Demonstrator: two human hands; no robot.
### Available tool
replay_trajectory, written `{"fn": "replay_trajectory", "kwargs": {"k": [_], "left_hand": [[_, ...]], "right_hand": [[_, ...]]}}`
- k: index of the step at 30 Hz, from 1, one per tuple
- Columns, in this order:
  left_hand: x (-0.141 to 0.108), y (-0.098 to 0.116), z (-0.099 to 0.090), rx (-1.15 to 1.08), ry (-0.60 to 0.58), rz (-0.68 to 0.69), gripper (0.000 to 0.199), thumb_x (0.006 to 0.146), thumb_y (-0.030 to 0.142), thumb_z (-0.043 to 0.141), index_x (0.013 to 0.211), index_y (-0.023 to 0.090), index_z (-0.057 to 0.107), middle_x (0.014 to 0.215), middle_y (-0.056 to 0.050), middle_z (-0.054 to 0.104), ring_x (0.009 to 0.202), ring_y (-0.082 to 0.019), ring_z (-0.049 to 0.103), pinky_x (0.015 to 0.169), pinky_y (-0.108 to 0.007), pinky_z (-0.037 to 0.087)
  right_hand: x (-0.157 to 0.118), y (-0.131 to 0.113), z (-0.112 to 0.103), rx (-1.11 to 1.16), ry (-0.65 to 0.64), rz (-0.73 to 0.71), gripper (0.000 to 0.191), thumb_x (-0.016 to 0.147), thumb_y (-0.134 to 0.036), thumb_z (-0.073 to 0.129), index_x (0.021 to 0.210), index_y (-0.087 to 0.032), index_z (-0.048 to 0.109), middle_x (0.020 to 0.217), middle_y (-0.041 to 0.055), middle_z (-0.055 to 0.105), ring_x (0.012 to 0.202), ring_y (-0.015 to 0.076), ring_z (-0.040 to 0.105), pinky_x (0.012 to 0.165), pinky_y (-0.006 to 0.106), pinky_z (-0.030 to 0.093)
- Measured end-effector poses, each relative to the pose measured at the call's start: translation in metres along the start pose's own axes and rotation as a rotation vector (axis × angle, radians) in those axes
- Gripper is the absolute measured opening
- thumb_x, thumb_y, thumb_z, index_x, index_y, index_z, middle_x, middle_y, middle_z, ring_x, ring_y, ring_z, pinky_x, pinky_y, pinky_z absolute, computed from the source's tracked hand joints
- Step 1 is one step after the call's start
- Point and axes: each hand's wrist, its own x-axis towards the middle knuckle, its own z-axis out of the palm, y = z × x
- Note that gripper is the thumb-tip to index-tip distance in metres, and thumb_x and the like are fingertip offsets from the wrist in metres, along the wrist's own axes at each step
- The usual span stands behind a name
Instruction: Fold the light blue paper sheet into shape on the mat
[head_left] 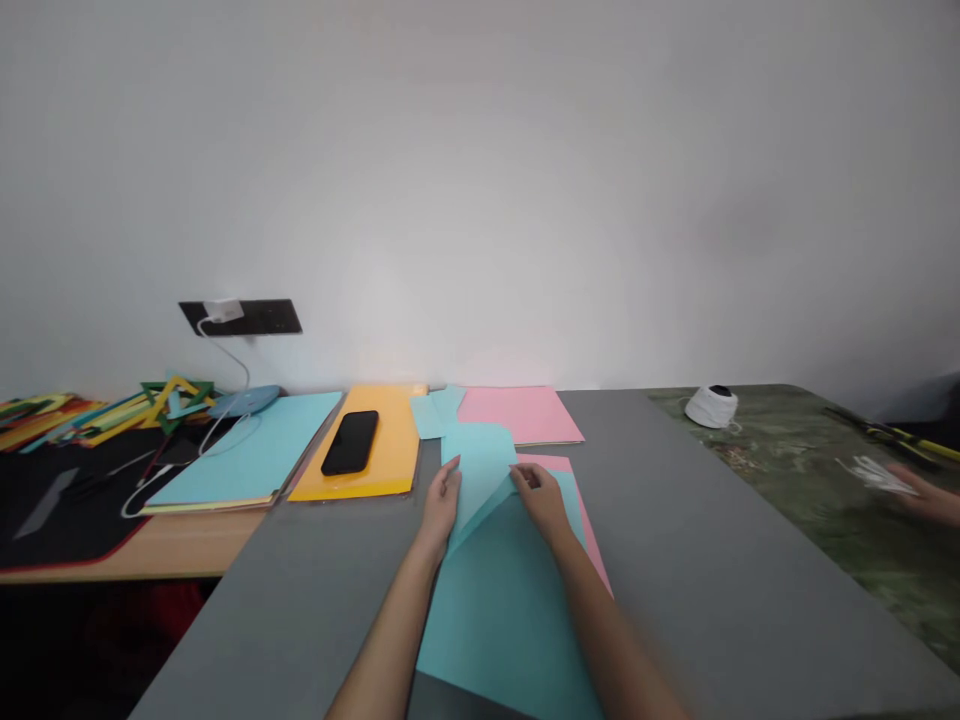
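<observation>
A light blue sheet of paper (495, 600) lies on the grey table (675, 560), over a pink sheet (592, 540) that shows along its right edge. Its far part is folded up and toward me. My left hand (441, 505) pinches the left edge of the raised flap (480, 470). At the flap's right edge my right hand (541, 500) holds it between thumb and fingers. Both forearms reach over the blue sheet.
Behind lie a pink stack (521, 413), blue scraps (435, 410), an orange folder (382, 450) with a black phone (350, 442), and a blue stack (251, 450). Coloured paper shapes (150, 405) and a charger cable (225, 400) sit left. A white roll (712, 405) and another person's hand (926, 495) are right.
</observation>
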Motion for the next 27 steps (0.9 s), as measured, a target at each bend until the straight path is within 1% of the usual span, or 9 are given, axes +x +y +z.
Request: {"fn": "replay_trajectory", "kwargs": {"k": [2, 4, 8, 11, 13, 18, 20, 23, 27], "left_hand": [[-0.003, 0.004, 0.001, 0.034, -0.068, 0.029, 0.04, 0.07, 0.039, 0.055, 0.102, 0.017, 0.059, 0.108, -0.008, 0.059, 0.1, -0.021, 0.052, 0.086, -0.03, 0.039], [-0.007, 0.006, 0.004, 0.057, -0.224, 0.01, 0.036, 0.071, 0.038, 0.053, 0.099, 0.017, 0.061, 0.105, -0.007, 0.061, 0.099, -0.021, 0.052, 0.086, -0.031, 0.038], [-0.015, 0.007, 0.01, 0.065, -0.538, -0.138, 0.042, 0.072, 0.043, 0.051, 0.103, 0.017, 0.06, 0.088, -0.007, 0.065, 0.075, -0.019, 0.058, 0.067, -0.03, 0.044], [-0.017, 0.008, 0.009, 0.045, -0.513, -0.199, 0.048, 0.074, 0.051, 0.043, 0.106, 0.018, 0.057, 0.096, -0.008, 0.062, 0.072, -0.017, 0.057, 0.062, -0.027, 0.043], [-0.016, 0.009, 0.006, 0.022, -0.485, -0.199, 0.052, 0.075, 0.054, 0.036, 0.11, 0.02, 0.055, 0.106, -0.009, 0.058, 0.081, -0.018, 0.057, 0.067, -0.029, 0.043], [-0.017, 0.012, 0.001, 0.142, -0.534, 0.034, 0.065, 0.054, 0.033, 0.071, 0.115, 0.022, 0.05, 0.111, -0.01, 0.055, 0.098, -0.022, 0.051, 0.085, -0.032, 0.037], [-0.016, 0.011, 0.003, 0.195, -0.486, 0.053, 0.06, 0.053, 0.03, 0.072, 0.109, 0.02, 0.054, 0.104, -0.01, 0.059, 0.092, -0.021, 0.053, 0.08, -0.031, 0.04], [-0.014, 0.009, 0.005, 0.221, -0.398, 0.019, 0.033, 0.063, 0.04, 0.061, 0.081, 0.013, 0.064, 0.079, -0.008, 0.064, 0.073, -0.019, 0.056, 0.062, -0.027, 0.043], [-0.012, 0.01, 0.006, 0.174, -0.322, -0.065, 0.038, 0.065, 0.049, 0.055, 0.061, 0.011, 0.057, 0.054, -0.002, 0.057, 0.047, -0.012, 0.049, 0.042, -0.021, 0.035]], "right_hand": [[0.0, -0.006, -0.005, 0.105, -0.058, -0.014, 0.039, 0.063, -0.039, 0.056, 0.094, -0.015, 0.059, 0.07, 0.005, 0.062, 0.061, 0.0166, 0.055, 0.06, 0.029, 0.044], [-0.001, -0.011, -0.011, 0.196, -0.116, -0.007, 0.046, 0.059, -0.032, 0.06, 0.101, -0.015, 0.056, 0.075, 0.005, 0.063, 0.063, 0.0164, 0.056, 0.061, 0.028, 0.044], [-0.001, -0.017, -0.02, 0.417, -0.301, 0.061, 0.04, 0.057, -0.027, 0.06, 0.096, -0.018, 0.06, 0.084, 0.0048, 0.065, 0.074, 0.0188, 0.058, 0.066, 0.029, 0.044], [0.0, -0.016, -0.022, 0.489, -0.326, 0.13, 0.031, 0.054, -0.029, 0.062, 0.083, -0.016, 0.062, 0.072, 0.0034, 0.065, 0.067, 0.019, 0.058, 0.06, 0.028, 0.043], [0.002, -0.011, -0.022, 0.491, -0.216, 0.188, 0.026, 0.054, -0.03, 0.062, 0.074, -0.015, 0.061, 0.061, 0.0017, 0.063, 0.058, 0.017, 0.056, 0.053, 0.025, 0.041], [0.007, 0.004, -0.025, 0.439, 0.088, 0.354, 0.021, 0.056, -0.035, 0.059, 0.061, -0.015, 0.056, 0.044, -0.0033, 0.053, 0.043, 0.0124, 0.048, 0.042, 0.022, 0.035], [0.006, 0.005, -0.027, 0.44, 0.1, 0.423, 0.021, 0.055, -0.036, 0.061, 0.061, -0.016, 0.056, 0.043, -0.0036, 0.052, 0.042, 0.0127, 0.049, 0.041, 0.022, 0.036], [0.004, -0.003, -0.029, 0.506, 0.057, 0.419, 0.024, 0.054, -0.032, 0.064, 0.071, -0.016, 0.058, 0.049, -0.0021, 0.058, 0.045, 0.0143, 0.053, 0.043, 0.023, 0.04], [0.0, -0.016, -0.03, 0.674, -0.107, 0.37, 0.032, 0.059, -0.036, 0.064, 0.083, -0.016, 0.06, 0.065, 0.0039, 0.065, 0.054, 0.0179, 0.059, 0.047, 0.026, 0.044]]}}
